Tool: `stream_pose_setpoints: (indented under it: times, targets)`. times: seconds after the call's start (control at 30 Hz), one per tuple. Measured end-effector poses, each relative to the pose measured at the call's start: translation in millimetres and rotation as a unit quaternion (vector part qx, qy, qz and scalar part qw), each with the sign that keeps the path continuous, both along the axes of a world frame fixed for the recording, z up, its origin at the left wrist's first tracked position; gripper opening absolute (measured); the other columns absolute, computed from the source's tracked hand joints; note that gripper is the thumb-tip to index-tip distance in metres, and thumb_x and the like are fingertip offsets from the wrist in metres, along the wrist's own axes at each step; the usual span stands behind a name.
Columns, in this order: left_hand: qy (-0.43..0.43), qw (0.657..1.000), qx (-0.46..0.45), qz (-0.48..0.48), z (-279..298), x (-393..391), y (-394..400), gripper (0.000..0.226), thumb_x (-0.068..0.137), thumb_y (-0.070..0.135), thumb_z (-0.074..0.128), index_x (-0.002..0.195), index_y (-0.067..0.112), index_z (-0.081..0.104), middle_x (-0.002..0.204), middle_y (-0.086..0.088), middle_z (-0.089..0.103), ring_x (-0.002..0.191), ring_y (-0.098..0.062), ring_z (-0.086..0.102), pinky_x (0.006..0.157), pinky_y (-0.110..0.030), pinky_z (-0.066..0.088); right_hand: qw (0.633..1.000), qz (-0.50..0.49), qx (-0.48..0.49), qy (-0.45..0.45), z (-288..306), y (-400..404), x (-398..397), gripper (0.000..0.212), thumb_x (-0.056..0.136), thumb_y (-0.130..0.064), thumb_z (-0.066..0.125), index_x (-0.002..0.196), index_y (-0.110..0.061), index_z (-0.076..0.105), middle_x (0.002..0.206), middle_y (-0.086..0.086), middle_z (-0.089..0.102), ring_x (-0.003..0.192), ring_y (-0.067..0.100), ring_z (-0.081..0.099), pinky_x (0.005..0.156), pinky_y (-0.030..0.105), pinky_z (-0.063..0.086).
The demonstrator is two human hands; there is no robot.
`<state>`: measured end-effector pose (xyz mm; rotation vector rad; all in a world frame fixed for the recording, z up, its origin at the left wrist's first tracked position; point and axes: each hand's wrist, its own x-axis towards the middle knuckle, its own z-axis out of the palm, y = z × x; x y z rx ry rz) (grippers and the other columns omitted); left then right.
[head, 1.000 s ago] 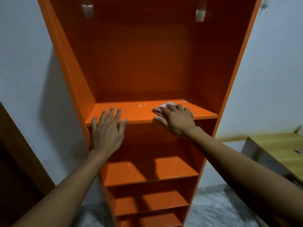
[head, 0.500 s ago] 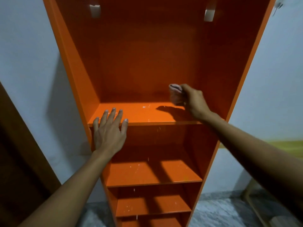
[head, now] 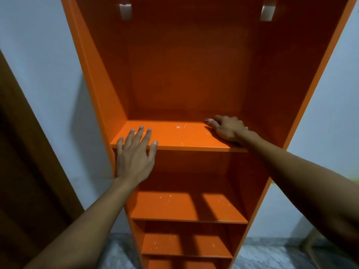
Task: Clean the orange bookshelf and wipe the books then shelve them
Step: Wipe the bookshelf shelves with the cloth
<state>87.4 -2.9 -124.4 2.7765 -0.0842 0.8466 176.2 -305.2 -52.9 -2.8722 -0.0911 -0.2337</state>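
Note:
The tall orange bookshelf (head: 184, 136) stands open in front of me, with no books in sight. My left hand (head: 135, 156) lies flat, fingers spread, over the front left edge of the upper shelf board. My right hand (head: 227, 128) presses down at the back right of the same board. It is curled over a pale cloth (head: 208, 120), and only a small bit of the cloth shows at the fingertips. White dust specks (head: 179, 126) dot the board between my hands.
Lower shelves (head: 184, 206) also carry white specks. Two pale brackets (head: 125, 11) sit high on the back panel. A dark wooden door (head: 29, 171) is at left, a white wall behind, and a marbled floor (head: 272, 253) below. A wooden furniture leg (head: 308, 245) shows at lower right.
My right hand lifted the cloth off the shelf, then came back down onto the back right of the board. My left hand has stayed on the front edge.

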Motion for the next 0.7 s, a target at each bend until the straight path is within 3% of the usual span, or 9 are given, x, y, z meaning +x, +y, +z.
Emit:
stream_pose_setpoints:
  times: [0.07, 0.17, 0.23, 0.33, 0.43, 0.53, 0.6, 0.7]
  targets:
    - [-0.003, 1.0, -0.006, -0.003, -1, 1, 0, 0.069, 0.097, 0.058, 0.012, 0.153, 0.025, 0.035, 0.162, 0.0, 0.027, 0.152, -0.022, 0.019, 0.12, -0.049, 0.012, 0.994, 0.101, -0.015, -0.027, -6, 21, -14, 0.06, 0.089, -0.076, 0.023, 0.132, -0.046, 0.052, 0.139, -0.004, 0.058, 0.126, 0.032, 0.053, 0.102, 0.049, 0.043]
    - [-0.014, 0.999, -0.043, -0.017, -1, 3, 2, 0.067, 0.097, 0.056, 0.017, 0.153, 0.024, 0.037, 0.162, 0.0, 0.029, 0.152, -0.021, 0.019, 0.119, -0.047, 0.012, 0.966, 0.254, -0.04, -0.042, -10, 53, -37, 0.057, 0.087, -0.07, 0.031, 0.136, -0.047, 0.051, 0.141, -0.01, 0.054, 0.129, 0.025, 0.051, 0.103, 0.046, 0.043]
    - [-0.023, 0.994, -0.098, -0.036, 2, 4, 3, 0.061, 0.099, 0.051, 0.024, 0.153, 0.024, 0.036, 0.161, 0.0, 0.03, 0.151, -0.019, 0.02, 0.119, -0.045, 0.012, 0.943, 0.316, -0.077, -0.063, -13, 66, -52, 0.049, 0.091, -0.053, 0.043, 0.139, -0.045, 0.049, 0.146, -0.009, 0.051, 0.132, 0.029, 0.047, 0.102, 0.048, 0.042]
    - [-0.034, 0.99, -0.133, -0.027, 4, 3, 10, 0.056, 0.102, 0.046, 0.029, 0.154, 0.025, 0.033, 0.163, -0.002, 0.027, 0.152, -0.017, 0.018, 0.121, -0.043, 0.011, 0.928, 0.359, -0.019, -0.096, -20, 77, -74, 0.054, 0.088, -0.009, 0.045, 0.133, -0.035, 0.059, 0.143, -0.001, 0.056, 0.125, 0.031, 0.051, 0.098, 0.049, 0.043]
    - [-0.012, 0.994, -0.108, 0.023, 2, -1, 15, 0.058, 0.104, 0.05, 0.026, 0.157, 0.024, 0.026, 0.166, -0.005, 0.015, 0.154, -0.02, 0.005, 0.123, -0.043, 0.002, 0.9, 0.421, 0.073, -0.088, -16, 84, -89, 0.057, 0.079, 0.001, 0.045, 0.124, -0.027, 0.065, 0.128, -0.001, 0.066, 0.115, 0.02, 0.061, 0.091, 0.047, 0.05]
    - [0.004, 0.997, -0.07, 0.037, -1, -6, 13, 0.062, 0.102, 0.055, 0.024, 0.157, 0.026, 0.021, 0.167, -0.005, 0.004, 0.154, -0.024, -0.004, 0.121, -0.041, -0.005, 0.881, 0.405, 0.236, -0.071, 13, 77, -91, 0.045, 0.079, -0.004, 0.05, 0.12, -0.011, 0.067, 0.118, 0.005, 0.07, 0.103, 0.007, 0.065, 0.088, 0.029, 0.056]
    - [0.012, 0.997, -0.066, 0.046, 0, -7, 10, 0.065, 0.101, 0.057, 0.021, 0.158, 0.026, 0.019, 0.167, -0.006, 0.002, 0.154, -0.026, -0.006, 0.121, -0.042, -0.006, 0.875, 0.364, 0.316, -0.055, 33, 61, -83, 0.044, 0.078, 0.002, 0.048, 0.116, -0.011, 0.066, 0.109, 0.012, 0.071, 0.086, -0.002, 0.064, 0.075, 0.018, 0.056]
    - [0.025, 0.997, -0.055, 0.053, 1, -8, 10, 0.07, 0.098, 0.06, 0.016, 0.158, 0.026, 0.014, 0.167, -0.007, 0.0, 0.153, -0.026, -0.007, 0.121, -0.043, -0.007, 0.909, 0.238, 0.326, -0.106, 45, 22, -41, 0.037, 0.088, 0.012, 0.053, 0.113, -0.012, 0.065, 0.099, -0.003, 0.069, 0.073, -0.008, 0.065, 0.062, 0.014, 0.053]
